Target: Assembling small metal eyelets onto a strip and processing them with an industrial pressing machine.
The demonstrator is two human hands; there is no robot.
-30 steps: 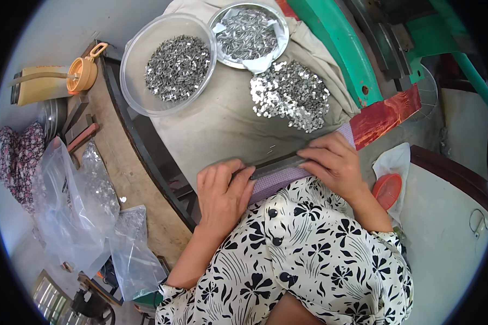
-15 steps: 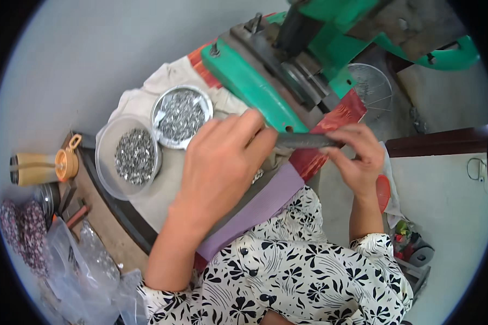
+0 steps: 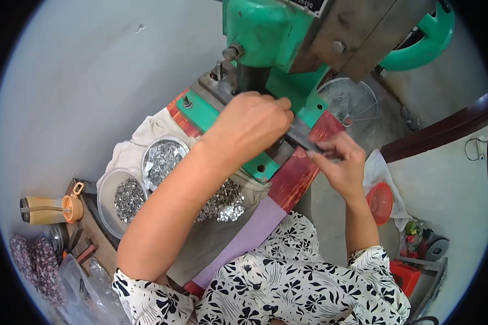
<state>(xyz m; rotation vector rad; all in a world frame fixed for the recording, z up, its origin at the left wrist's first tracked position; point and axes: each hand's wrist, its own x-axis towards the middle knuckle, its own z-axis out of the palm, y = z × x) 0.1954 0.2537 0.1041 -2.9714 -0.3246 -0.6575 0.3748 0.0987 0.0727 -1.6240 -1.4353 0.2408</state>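
My right hand [image 3: 341,162] grips the near end of a dark flat metal bar [image 3: 302,138] between thumb and fingers. The bar's far end runs in under my left hand [image 3: 252,122], among the dark tooling of a green press [image 3: 260,30]. My left hand lies over the press bed, in front of its dark upright ram. Its fingers are curled closed, and whatever they hold is hidden beneath them. The green base [image 3: 261,168] of the press shows below my left wrist.
Left of the press stand a clear plastic tub [image 3: 107,206] and a metal bowl [image 3: 149,154], both with small shiny metal pieces. A loose pile of such pieces [image 3: 222,203] lies behind my left forearm. A fan [image 3: 358,103] and red basin [image 3: 379,203] are to the right.
Both hands have moved with the bar toward the press; my left hand now reaches in over its bed. The view has shifted, showing more of the press and the loose metal pile.
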